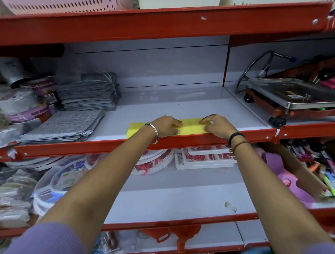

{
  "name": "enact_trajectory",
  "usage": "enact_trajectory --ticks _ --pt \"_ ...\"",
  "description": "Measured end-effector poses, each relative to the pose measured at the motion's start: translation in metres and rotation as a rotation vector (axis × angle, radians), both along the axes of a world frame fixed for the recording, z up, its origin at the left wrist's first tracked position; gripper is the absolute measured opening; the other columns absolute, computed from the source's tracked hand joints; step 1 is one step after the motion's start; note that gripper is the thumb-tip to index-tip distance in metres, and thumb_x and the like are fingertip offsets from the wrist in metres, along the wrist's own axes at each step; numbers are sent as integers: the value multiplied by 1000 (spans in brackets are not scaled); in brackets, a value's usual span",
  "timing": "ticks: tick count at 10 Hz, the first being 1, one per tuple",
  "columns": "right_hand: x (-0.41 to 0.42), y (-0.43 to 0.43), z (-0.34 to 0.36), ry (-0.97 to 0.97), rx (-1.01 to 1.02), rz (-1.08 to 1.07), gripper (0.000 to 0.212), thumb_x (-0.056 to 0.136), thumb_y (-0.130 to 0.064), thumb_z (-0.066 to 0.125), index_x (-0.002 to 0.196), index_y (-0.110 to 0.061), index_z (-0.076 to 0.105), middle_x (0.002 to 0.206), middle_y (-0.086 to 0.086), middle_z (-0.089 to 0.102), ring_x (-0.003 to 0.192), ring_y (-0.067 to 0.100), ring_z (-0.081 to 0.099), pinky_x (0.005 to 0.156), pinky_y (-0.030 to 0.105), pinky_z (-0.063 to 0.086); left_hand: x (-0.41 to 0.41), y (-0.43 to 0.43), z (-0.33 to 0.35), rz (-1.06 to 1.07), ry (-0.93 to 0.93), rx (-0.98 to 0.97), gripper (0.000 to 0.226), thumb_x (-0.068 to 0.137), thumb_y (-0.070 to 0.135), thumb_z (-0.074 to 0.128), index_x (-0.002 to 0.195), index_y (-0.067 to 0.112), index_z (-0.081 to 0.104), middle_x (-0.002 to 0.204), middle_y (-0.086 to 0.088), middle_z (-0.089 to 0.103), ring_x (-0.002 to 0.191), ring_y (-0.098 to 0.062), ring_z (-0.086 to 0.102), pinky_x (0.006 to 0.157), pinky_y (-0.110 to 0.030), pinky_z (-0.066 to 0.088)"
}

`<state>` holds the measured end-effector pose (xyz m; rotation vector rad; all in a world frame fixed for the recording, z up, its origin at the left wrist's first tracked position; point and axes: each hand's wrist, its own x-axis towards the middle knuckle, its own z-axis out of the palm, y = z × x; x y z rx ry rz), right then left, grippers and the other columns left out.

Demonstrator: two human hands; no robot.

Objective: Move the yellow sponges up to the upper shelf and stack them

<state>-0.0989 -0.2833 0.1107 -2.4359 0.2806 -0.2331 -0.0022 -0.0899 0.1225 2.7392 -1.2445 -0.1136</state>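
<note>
The yellow sponges point(190, 127) lie flat in a row at the front edge of the upper shelf point(181, 105), just behind its red lip. My left hand point(167, 126) rests palm down on the left part of the row, fingers curled onto the yellow surface. My right hand point(216, 124) presses on the right end, fingertips on top. A yellow corner point(134, 129) sticks out to the left of my left wrist. How many layers lie under my hands is hidden.
Stacks of grey striped cloths point(66, 124) sit to the left on the same shelf. A metal trolley with wheels point(288, 98) stands to the right, beyond a red divider point(226, 66). The lower shelf point(175, 199) holds white round trays and a white rack.
</note>
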Motion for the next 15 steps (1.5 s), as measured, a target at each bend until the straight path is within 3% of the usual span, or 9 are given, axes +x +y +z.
enact_trajectory --ticks 1,5,7,9,10,11,13,14,15 --pt "2 -3 -1 4 11 14 37 84 -1 53 117 -14 67 135 5 57 126 22 49 96 19 31 -1 2 -2 6 15 -23 45 94 28 52 138 18 49 150 3 39 136 -25 40 114 -36 29" --pt "0 8 1 -75 -206 26 34 88 -14 50 118 -18 67 136 4 58 125 29 49 109 39 39 -2 19 7 43 -42 -150 38 96 11 44 132 12 55 148 -4 43 136 -24 40 115 -33 28" --pt "2 30 -2 -29 -268 166 42 92 -11 42 128 -21 59 145 0 49 132 23 44 112 35 35 5 54 22 350 -116 -66 30 86 -2 41 104 -3 65 117 -20 62 119 -35 53 101 -41 45" --pt "2 37 -6 6 -309 153 39 96 -19 37 128 -22 59 146 -2 47 134 23 43 111 36 35 2 63 14 388 -30 -73 40 86 -2 38 116 2 65 127 -17 61 119 -34 53 104 -40 44" --pt "3 43 -6 2 -339 128 38 97 -26 36 123 -19 64 141 2 54 126 29 50 104 39 41 -1 61 13 347 1 -76 45 85 -3 38 118 10 66 129 -12 61 121 -31 53 107 -39 43" --pt "2 50 -5 26 -371 86 40 96 -29 35 117 -16 67 130 9 62 116 34 56 98 43 47 -6 55 9 339 -34 -19 39 86 1 40 115 3 66 125 -16 62 117 -34 54 104 -41 44" --pt "-8 56 -4 72 -406 87 42 96 -27 33 131 -16 54 139 11 54 122 34 51 102 43 43 -20 56 8 357 -63 14 40 87 1 41 122 4 61 130 -18 57 120 -34 51 104 -39 43" --pt "-12 58 -2 61 -392 120 43 96 -24 34 135 -14 50 142 12 51 126 33 48 105 41 41 -23 61 8 336 -52 -8 45 85 -1 43 127 5 58 134 -18 54 126 -33 47 105 -39 42" --pt "-18 63 15 -133 -338 57 43 94 -22 39 134 -17 51 140 9 54 125 31 51 102 40 44 -31 66 19 324 -145 -221 49 88 2 42 137 8 46 147 -13 39 133 -30 40 109 -41 38"
